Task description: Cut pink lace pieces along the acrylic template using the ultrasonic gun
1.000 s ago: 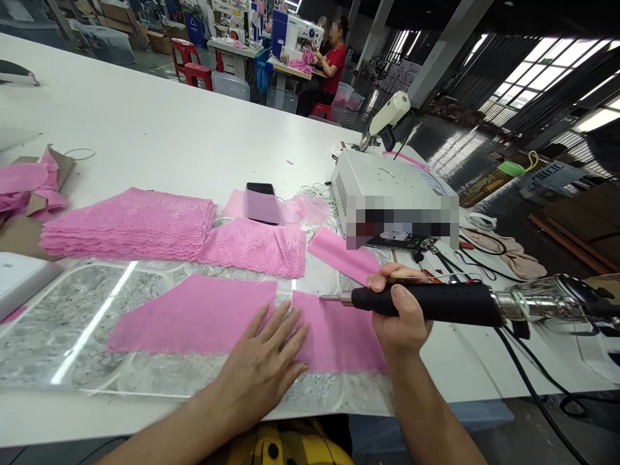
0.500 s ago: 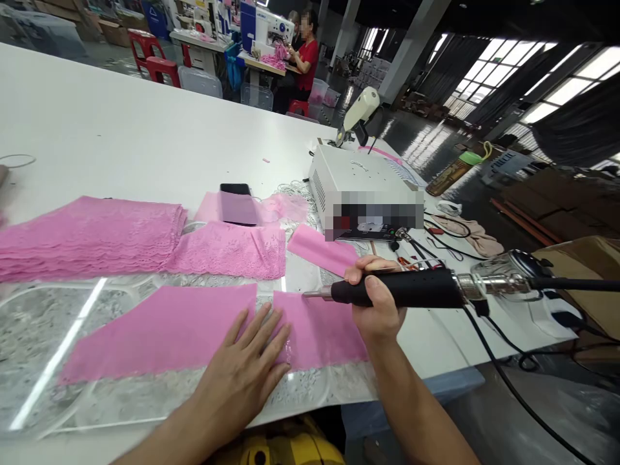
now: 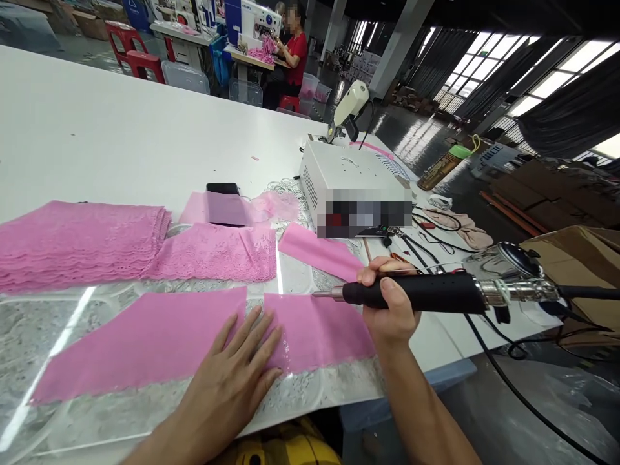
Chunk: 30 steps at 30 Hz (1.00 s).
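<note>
My left hand (image 3: 237, 361) lies flat with spread fingers across the gap between two pink fabric pieces. The left fabric piece (image 3: 145, 342) is long and tapers to the left; the shorter right fabric piece (image 3: 314, 336) lies beside it, partly behind my right wrist. My right hand (image 3: 392, 303) is wrapped round a black handheld tool (image 3: 426, 292) with a metal tip and a cable at its rear, perhaps an ultrasonic cutter. Its tip is at the upper edge of the right piece. Both pieces rest on a clear patterned mat (image 3: 334, 384).
A stack of pink lace-edged fabric (image 3: 82, 242) lies at the left, another lace piece (image 3: 217, 255) beside it. Behind are a phone (image 3: 223, 197) under thin fabric and a white control box (image 3: 358, 165). Cables (image 3: 504, 381) hang at the right. A person in red (image 3: 293, 55) sits at a sewing machine.
The tool's tip has moved a little to the right along the upper edge of the right fabric piece. My left hand stays flat on the fabric. The whole view has shifted slightly.
</note>
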### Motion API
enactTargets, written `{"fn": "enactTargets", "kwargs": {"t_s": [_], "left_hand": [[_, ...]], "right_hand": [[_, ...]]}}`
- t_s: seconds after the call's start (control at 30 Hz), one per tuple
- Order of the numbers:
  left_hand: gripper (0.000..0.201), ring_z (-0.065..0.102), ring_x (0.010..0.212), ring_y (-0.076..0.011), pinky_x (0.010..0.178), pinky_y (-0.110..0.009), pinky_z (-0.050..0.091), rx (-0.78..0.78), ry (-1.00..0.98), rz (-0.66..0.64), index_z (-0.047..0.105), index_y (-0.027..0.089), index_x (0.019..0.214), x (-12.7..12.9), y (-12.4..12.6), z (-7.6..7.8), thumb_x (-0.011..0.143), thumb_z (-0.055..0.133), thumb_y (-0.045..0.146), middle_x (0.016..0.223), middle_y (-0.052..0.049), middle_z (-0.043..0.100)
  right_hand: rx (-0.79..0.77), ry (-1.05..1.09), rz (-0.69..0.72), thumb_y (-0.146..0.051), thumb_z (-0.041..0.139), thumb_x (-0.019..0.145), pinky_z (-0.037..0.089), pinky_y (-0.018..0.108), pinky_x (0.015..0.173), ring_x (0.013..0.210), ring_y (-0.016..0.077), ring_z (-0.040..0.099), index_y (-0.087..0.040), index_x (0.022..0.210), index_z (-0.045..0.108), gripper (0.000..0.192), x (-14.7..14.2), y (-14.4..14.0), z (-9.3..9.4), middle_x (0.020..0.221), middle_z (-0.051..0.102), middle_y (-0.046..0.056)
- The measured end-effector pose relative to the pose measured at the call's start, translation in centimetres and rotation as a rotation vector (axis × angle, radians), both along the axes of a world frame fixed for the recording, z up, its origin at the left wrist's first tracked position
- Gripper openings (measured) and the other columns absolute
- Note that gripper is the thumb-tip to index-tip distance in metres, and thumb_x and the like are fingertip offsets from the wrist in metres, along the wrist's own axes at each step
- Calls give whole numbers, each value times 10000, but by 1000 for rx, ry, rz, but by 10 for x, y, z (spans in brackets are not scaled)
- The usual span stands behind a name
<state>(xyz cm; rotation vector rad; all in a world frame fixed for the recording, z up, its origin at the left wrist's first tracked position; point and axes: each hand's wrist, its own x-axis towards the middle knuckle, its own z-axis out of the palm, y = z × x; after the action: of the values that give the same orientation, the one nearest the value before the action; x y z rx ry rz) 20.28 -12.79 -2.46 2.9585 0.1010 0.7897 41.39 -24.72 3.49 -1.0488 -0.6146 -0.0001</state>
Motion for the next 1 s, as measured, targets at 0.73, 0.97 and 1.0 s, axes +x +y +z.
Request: {"fn": "enactTargets", "kwargs": {"t_s": [0.73,0.97,1.0], "left_hand": [[423,387,1402,-280,1209,-433,164,121,18,-59,557,160,1333,-1,10,-1,996,418,375,1427,-91,532],[442,385,1401,-301,1200,-456,177,142,39,-70,544,158,1346,-1,10,-2,978,437,377,1440,-101,516],[444,378,1405,-300,1201,-454,176,143,40,-69,543,158,1347,-2,10,-2,977,437,381,1441,-101,514]], "right_hand": [[24,-9,-203,-230,621,682,462,315,597,577,107,535,-188,745,593,80,23,-22,6,794,579,-5],[25,7,-233,-236,632,679,463,316,579,568,110,536,-195,735,591,80,25,-27,1,788,575,-9],[25,5,-230,-238,633,680,462,317,580,568,110,536,-195,736,591,82,25,-27,0,789,574,-9]]}}
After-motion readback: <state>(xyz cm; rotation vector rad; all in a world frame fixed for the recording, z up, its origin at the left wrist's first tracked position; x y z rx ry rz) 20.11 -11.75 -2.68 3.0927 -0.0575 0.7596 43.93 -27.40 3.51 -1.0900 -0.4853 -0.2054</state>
